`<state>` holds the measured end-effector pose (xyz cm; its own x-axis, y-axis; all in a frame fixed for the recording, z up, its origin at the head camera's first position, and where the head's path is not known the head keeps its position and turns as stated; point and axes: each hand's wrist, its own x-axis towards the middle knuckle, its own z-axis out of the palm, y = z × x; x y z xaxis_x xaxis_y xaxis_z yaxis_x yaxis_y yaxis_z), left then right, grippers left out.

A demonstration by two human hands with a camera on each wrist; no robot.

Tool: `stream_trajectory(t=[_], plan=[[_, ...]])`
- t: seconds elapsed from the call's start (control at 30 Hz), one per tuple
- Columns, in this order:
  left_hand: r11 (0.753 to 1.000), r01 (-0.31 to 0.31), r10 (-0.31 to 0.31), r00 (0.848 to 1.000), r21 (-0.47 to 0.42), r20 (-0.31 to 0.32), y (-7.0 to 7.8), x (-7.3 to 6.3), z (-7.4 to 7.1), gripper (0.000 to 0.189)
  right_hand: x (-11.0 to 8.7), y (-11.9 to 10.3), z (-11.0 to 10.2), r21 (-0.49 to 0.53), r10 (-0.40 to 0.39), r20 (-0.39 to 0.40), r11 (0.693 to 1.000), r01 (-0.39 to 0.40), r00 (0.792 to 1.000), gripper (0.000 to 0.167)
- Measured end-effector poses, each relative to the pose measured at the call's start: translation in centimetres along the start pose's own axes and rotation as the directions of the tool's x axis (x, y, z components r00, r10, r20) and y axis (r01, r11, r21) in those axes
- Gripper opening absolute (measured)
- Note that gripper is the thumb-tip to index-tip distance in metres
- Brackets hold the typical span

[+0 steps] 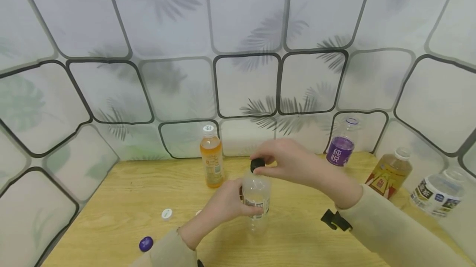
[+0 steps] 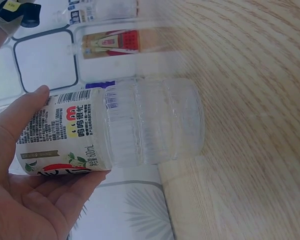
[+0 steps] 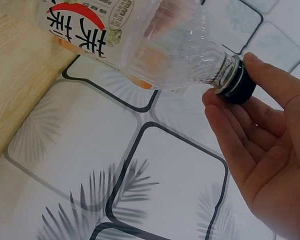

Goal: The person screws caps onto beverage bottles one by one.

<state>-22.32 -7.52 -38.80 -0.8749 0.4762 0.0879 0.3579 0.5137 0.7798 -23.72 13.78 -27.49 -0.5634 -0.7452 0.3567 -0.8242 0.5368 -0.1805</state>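
A clear plastic bottle (image 1: pixel 256 190) with a white printed label stands upright on the wooden table, and it looks empty. My left hand (image 1: pixel 228 203) grips it round the label; the left wrist view shows the thumb and fingers on opposite sides of the label (image 2: pixel 60 130). At the top, my right hand (image 1: pixel 286 161) pinches the black cap (image 1: pixel 257 164) between thumb and fingers. In the right wrist view the cap (image 3: pixel 239 82) sits on the bottle's neck, with the thumb on one side and the fingertips on the other.
An orange drink bottle (image 1: pixel 212 157) with a white cap stands behind. At right are uncapped bottles: one purple-labelled (image 1: pixel 340 147), one yellow-labelled (image 1: pixel 388 176), one white-labelled (image 1: pixel 439 192). A white cap (image 1: pixel 166 214) and a purple cap (image 1: pixel 146 244) lie at left. A patterned cloth wall (image 1: pixel 245 85) surrounds the table.
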Motion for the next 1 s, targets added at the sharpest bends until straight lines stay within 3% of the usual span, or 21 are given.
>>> stream_trajectory(t=[0.07,0.27,0.43,0.53,0.6,0.77,1.0], plan=[[1.000,0.007,-0.007,1.000,-0.001,-0.002,0.0,0.0,0.0,0.055,0.1,-0.3,0.3,-0.053,0.045,-0.040,0.998,-0.047,0.998,0.018],[1.000,0.016,-0.016,1.000,0.011,-0.010,0.1,0.2,0.0,0.057,0.4,-0.8,1.6,-0.225,0.100,-0.203,0.963,-0.146,0.974,0.053],[1.000,0.017,-0.017,1.000,0.012,-0.013,0.2,0.4,0.1,0.055,0.1,-0.6,1.7,-0.196,0.115,-0.238,0.967,-0.163,0.965,0.046],[1.000,0.013,-0.013,1.000,0.006,-0.013,0.2,0.5,0.1,0.054,-0.3,-0.2,1.2,-0.110,0.083,-0.203,0.988,-0.106,0.976,0.034],[1.000,0.014,-0.014,1.000,0.001,-0.012,0.2,0.6,0.1,0.054,-0.4,0.2,0.8,-0.020,0.036,-0.156,0.999,-0.040,0.987,0.035],[1.000,0.016,-0.016,1.000,0.002,-0.019,0.2,0.7,0.2,0.054,-0.5,1.5,0.0,0.180,-0.093,-0.021,0.979,0.095,0.995,0.041],[1.000,0.028,-0.028,0.999,-0.005,-0.023,0.3,0.9,0.1,0.056,-0.4,2.7,0.1,0.303,-0.119,0.059,0.948,0.096,0.991,0.039]])
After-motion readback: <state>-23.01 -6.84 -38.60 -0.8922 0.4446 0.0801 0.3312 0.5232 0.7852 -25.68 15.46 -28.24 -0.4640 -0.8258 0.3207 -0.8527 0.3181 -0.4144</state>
